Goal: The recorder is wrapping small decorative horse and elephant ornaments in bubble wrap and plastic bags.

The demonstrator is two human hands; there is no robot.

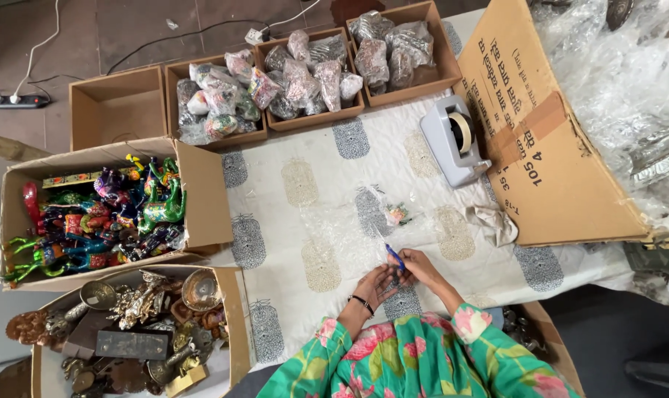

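My right hand [423,267] is closed around a slim blue tool [395,256], perhaps a pen or cutter, whose tip points up over a clear plastic sheet [342,228] lying on the printed white cloth [297,184]. My left hand [375,286], with a dark bracelet at the wrist, sits close beside it with its fingers loosely apart, touching near the tool's lower end. A small colourful item in a clear bag [397,214] lies just beyond the tool. My sleeves are green with pink flowers.
A grey tape dispenser [454,138] stands to the far right of the cloth, beside a big cardboard box [548,140] on its side. Three boxes of wrapped items [305,74] line the far edge. To the left are boxes of painted figurines [98,214] and metal figures [139,324].
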